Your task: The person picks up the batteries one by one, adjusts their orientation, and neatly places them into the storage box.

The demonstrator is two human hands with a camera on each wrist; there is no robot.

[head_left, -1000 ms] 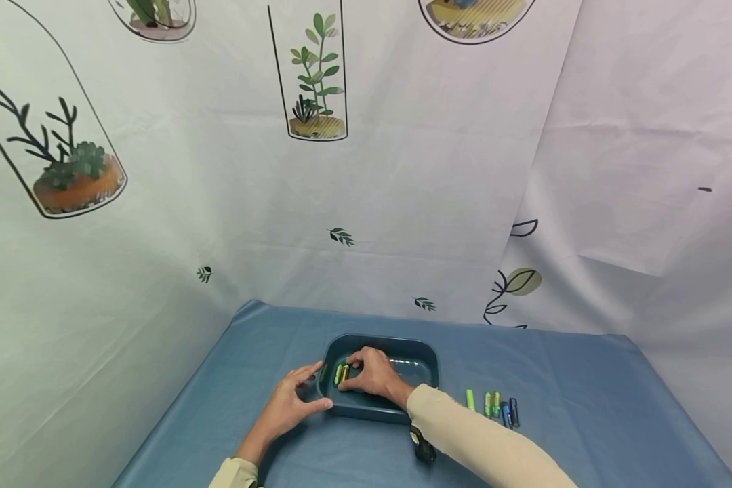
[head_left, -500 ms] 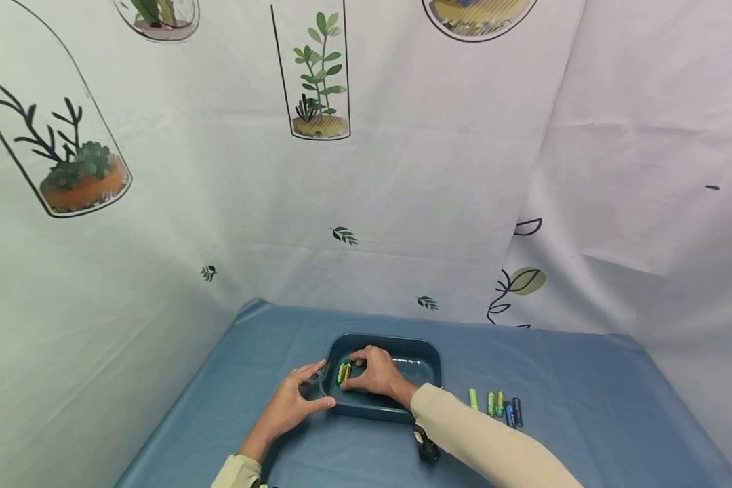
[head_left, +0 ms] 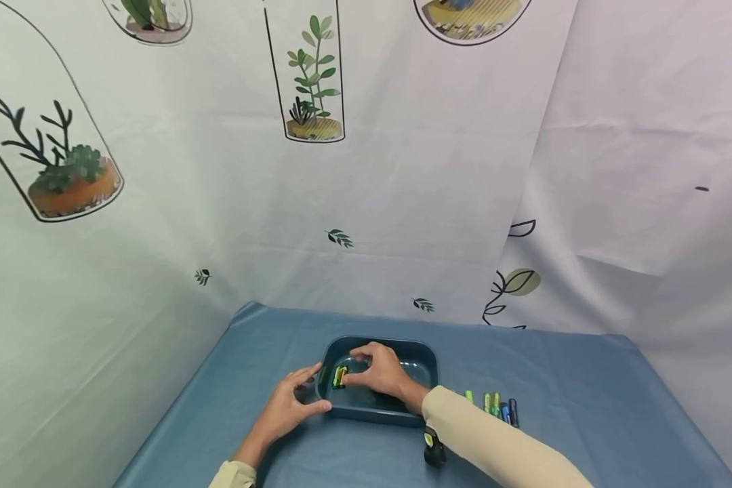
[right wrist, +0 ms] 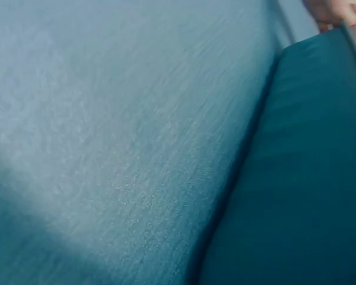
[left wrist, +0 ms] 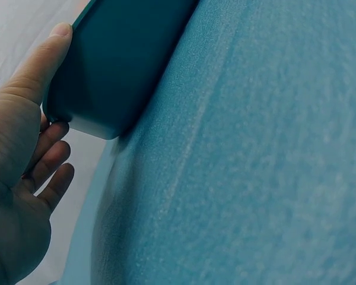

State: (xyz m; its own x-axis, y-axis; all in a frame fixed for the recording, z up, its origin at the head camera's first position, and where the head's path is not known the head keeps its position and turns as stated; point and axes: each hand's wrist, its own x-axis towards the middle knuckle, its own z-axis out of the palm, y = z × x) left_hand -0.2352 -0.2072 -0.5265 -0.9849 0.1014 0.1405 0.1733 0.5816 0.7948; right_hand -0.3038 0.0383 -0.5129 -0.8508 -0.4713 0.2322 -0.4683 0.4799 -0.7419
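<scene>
A dark teal tray [head_left: 378,415] sits on the blue cloth. My left hand [head_left: 283,407] grips its left end, the thumb on the near side and fingers at the far side; in the left wrist view, the left thumb presses by the rim of the tray [left wrist: 107,71]. Several green and yellow batteries [head_left: 339,376] stand close together inside the tray's left part. My right hand [head_left: 383,371] is over the inside of the tray, just right of the batteries, its thumb and fingers spread apart with nothing visible between them. The right wrist view shows only the tray's side [right wrist: 296,178].
Several more batteries [head_left: 496,404], green and blue, lie on the cloth right of the tray, partly behind the right sleeve [head_left: 494,434]. The blue cloth [head_left: 573,386] spreads around the tray. A white curtain [head_left: 402,190] with plant prints stands behind.
My right hand has drawn slightly right, away from the batteries in the tray, with its fingers parting. The left hand stays at the tray's left end.
</scene>
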